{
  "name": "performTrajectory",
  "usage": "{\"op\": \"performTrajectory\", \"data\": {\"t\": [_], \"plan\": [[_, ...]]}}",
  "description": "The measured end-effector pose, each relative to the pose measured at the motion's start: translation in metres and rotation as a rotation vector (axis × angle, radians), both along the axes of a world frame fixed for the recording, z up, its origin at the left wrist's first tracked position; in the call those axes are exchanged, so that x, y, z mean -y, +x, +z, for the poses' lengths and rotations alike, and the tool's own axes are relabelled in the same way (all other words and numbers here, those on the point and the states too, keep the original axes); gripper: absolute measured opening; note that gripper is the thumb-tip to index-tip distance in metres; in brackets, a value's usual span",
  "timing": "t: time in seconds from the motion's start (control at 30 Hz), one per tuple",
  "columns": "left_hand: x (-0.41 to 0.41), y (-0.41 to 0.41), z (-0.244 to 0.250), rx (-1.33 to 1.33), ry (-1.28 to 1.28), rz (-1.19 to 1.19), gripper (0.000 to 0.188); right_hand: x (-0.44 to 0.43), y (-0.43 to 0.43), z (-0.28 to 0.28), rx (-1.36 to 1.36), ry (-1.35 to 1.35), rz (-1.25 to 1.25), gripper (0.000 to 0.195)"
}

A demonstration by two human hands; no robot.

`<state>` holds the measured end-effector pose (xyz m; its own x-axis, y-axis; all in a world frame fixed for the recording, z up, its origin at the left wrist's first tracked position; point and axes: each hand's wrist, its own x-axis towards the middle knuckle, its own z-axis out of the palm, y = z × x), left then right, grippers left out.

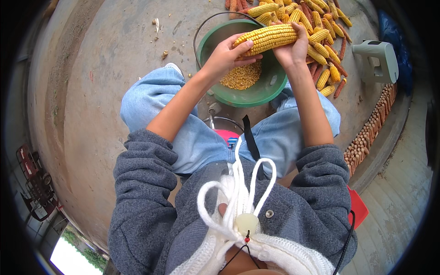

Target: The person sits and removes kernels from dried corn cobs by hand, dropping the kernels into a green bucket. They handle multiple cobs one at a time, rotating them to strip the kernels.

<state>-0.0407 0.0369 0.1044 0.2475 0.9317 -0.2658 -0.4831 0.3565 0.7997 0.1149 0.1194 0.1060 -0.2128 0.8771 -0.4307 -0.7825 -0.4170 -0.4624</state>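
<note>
Both of my hands hold one ear of yellow corn (266, 37), full of kernels, above a green plastic basin (237, 100). My left hand (228, 55) grips its left end, thumb along the near side. Around the right end, my right hand (294, 48) has its fingers closed. Loose corn kernels (242, 76) lie in the basin's bottom, partly hidden by my left hand and forearm. The basin stands on the floor between my knees, its thin dark handle (195, 37) raised at the left rim.
A heap of yellow corn ears (323, 37) mixed with reddish bare cobs (340, 88) lies right of the basin. Beyond it stands a pale green plastic stool (378, 62) on its side. Stacked cobs (371, 132) line the right wall. Husk scraps (157, 27) lie on the concrete floor (99, 86).
</note>
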Motion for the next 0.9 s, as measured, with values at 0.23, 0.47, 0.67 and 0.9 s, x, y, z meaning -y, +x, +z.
{"op": "performTrajectory", "data": {"t": [0.23,0.47,0.67,0.9], "plan": [[0.000,-0.003,-0.002,-0.030,0.003,-0.042,0.049,0.000,-0.003,0.001,-0.029,0.014,-0.012,0.020],[0.000,-0.003,0.000,-0.018,0.023,-0.064,0.049,0.000,-0.001,0.000,-0.038,0.017,-0.029,0.018],[0.000,-0.001,-0.001,0.054,0.074,-0.070,0.049,-0.002,0.002,-0.001,-0.052,-0.026,-0.010,0.020],[-0.001,-0.004,0.005,0.302,-0.042,-0.095,0.046,0.004,-0.002,0.014,0.012,0.114,-0.011,0.021]]}}
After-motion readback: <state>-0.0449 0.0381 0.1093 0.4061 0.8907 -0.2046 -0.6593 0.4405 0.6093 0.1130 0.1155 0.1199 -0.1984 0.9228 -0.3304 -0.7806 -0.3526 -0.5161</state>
